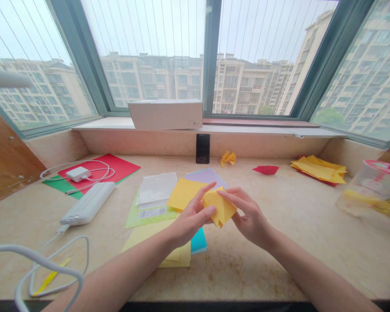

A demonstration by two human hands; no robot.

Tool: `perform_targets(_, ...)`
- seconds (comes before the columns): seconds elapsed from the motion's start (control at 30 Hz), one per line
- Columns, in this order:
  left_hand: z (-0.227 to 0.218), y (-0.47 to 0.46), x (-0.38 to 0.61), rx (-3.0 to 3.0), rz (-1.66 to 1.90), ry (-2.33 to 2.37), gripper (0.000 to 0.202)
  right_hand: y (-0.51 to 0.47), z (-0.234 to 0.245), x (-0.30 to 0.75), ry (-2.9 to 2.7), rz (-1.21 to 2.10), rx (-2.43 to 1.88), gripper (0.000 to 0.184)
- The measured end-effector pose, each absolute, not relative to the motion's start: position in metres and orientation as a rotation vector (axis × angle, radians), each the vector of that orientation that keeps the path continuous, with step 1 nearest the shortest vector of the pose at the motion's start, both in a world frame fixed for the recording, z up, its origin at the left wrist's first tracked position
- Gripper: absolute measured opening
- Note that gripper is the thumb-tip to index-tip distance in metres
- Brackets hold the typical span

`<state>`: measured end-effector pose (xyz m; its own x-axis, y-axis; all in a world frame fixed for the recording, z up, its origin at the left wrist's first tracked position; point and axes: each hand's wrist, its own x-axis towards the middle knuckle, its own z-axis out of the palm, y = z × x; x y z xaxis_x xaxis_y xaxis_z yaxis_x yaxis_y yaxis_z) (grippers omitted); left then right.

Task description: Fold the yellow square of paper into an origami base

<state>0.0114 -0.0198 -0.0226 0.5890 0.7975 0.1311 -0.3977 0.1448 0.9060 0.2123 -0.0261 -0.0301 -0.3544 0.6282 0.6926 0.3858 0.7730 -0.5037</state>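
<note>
Between my two hands, above the counter, is a folded piece of yellow paper (pixel 220 207) with layered flaps and pointed lower corners. My left hand (pixel 196 212) pinches its left side, thumb across the front. The fingers of my right hand (pixel 248 212) press on its top and right edge. Under and beside my left hand lie a flat yellow sheet (pixel 185 193), a lilac sheet (pixel 206 177), pale yellow sheets (pixel 182 258) and a blue stack of paper (pixel 199 241). A clear plastic sleeve (pixel 157 187) rests on a green packet (pixel 133 216).
Left: a white power bank (pixel 88 203), charger (pixel 78 174), cables and red sheets (pixel 123 168). Back: a phone (pixel 203 148) leaning upright, a folded yellow figure (pixel 228 158), a red folded piece (pixel 265 170). Right: yellow folded papers (pixel 318 169) and a clear cup (pixel 370 186). A white box (pixel 165 115) stands on the sill.
</note>
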Motion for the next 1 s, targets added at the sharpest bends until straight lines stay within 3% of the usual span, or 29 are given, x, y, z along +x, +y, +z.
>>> perform_targets(0.1, -0.021, -0.02, 0.009, 1.201, 0.862, 0.394, 0.061, -0.027, -0.028, 0.211, -1.909, 0.311, -0.778, 0.037)
perform_targets(0.27, -0.02, -0.02, 0.012, 1.197, 0.865, 0.37, 0.038, -0.029, -0.029, 0.208, -1.826, 0.317, -0.855, 0.011)
perform_targets(0.47, -0.023, -0.024, 0.023, 1.178, 0.955, 0.564, 0.035, -0.033, -0.033, 0.2, -1.848, 0.203, -0.902, 0.028)
perform_targets(0.7, -0.025, -0.022, 0.025, 1.112, 1.012, 0.55, 0.054, -0.04, -0.03, 0.193, -1.81, 0.18, -0.923, 0.033)
perform_targets(0.9, -0.023, -0.023, 0.027, 1.113, 1.053, 0.57, 0.053, -0.04, -0.027, 0.197, -1.799, 0.07, -1.02, 0.03)
perform_targets(1.0, -0.027, -0.021, 0.027, 1.12, 1.054, 0.54, 0.053, -0.04, -0.028, 0.196, -1.76, 0.12, -1.021, 0.02)
